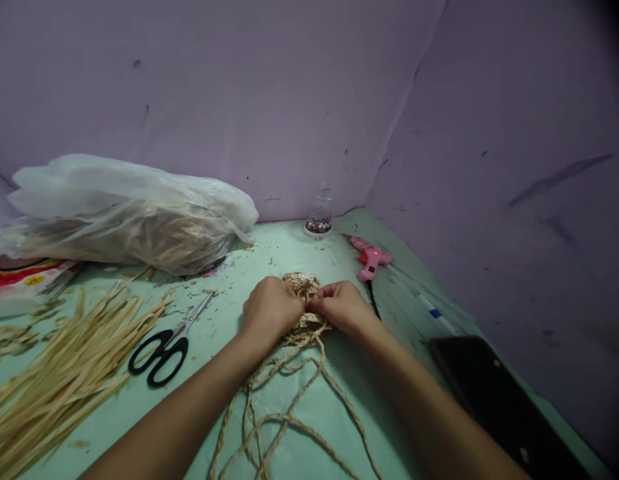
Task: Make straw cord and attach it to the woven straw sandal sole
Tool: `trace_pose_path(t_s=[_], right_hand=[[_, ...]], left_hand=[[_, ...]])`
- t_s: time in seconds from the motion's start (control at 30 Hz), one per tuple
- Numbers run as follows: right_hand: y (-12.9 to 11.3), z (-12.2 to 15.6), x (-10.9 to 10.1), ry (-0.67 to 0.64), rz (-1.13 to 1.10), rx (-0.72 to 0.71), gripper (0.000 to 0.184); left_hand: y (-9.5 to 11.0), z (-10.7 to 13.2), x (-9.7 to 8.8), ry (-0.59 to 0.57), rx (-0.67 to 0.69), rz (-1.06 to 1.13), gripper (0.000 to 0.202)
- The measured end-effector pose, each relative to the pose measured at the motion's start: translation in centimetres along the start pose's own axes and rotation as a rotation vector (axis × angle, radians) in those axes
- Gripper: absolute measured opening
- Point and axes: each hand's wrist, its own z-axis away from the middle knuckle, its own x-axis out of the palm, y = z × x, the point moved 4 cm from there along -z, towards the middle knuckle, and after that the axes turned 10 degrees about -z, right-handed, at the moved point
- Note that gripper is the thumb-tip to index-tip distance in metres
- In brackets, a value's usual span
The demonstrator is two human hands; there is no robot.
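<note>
A small woven straw piece (302, 285) with pale beads on top lies on the green table (269, 250). My left hand (270, 309) is closed, its fingers curled over the left side of the straw piece. Pinching the same piece from the right is my right hand (341, 305), thumb and fingers pressed together. Both hands meet at the middle of the piece. Braided straw cords (284, 393) trail from under my hands toward me in loose loops.
Black-handled scissors (165, 348) lie left of my hands, beside a heap of straw strips (64, 373). A plastic bag of straw (124, 217) sits at back left. A pink glue gun (369, 259), a bead jar (318, 217) and a dark phone (494, 393) are to the right.
</note>
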Motion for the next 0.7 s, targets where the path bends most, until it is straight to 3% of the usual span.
trace_pose_path(t_s=[0.3,0.7], right_hand=[[0.2,-0.3,-0.3,-0.019,0.086,-0.005,0.01],[-0.3,0.1,-0.4,-0.081,0.169,-0.037,0.028]], left_hand=[[-1.4,-1.5,0.8,0.123,-0.051,0.191,0.016],[-0.9,-1.1,0.6,0.103,-0.087,0.181,0.014]])
